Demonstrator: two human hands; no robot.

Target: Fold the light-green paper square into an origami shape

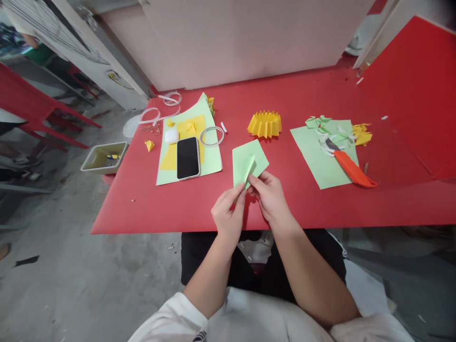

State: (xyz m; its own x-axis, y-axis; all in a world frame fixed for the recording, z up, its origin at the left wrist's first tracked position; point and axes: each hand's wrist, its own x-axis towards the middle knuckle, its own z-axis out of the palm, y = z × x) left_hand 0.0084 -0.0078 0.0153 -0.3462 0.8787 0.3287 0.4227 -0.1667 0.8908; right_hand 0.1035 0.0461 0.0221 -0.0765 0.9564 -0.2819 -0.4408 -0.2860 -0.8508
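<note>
Both of my hands pinch the near end of a small light-green sheet of paper [242, 156], which has a raised fold running up from the pinch. My left hand [229, 209] grips its lower left part between thumb and fingers. On the lower right, my right hand [270, 195] presses the fold with thumb and forefinger. The fingertips hide the paper's near corner. Beyond the paper stands a yellow pleated paper piece [264, 125] with a zigzag top edge.
On the red table [171, 209], a phone [188, 158], a white case [171, 137] and a tape ring [212, 136] lie over green and yellow sheets at left. At right, an orange-handled utility knife [351, 168] rests on green paper [315, 156] with scraps. A bin [103, 159] stands left.
</note>
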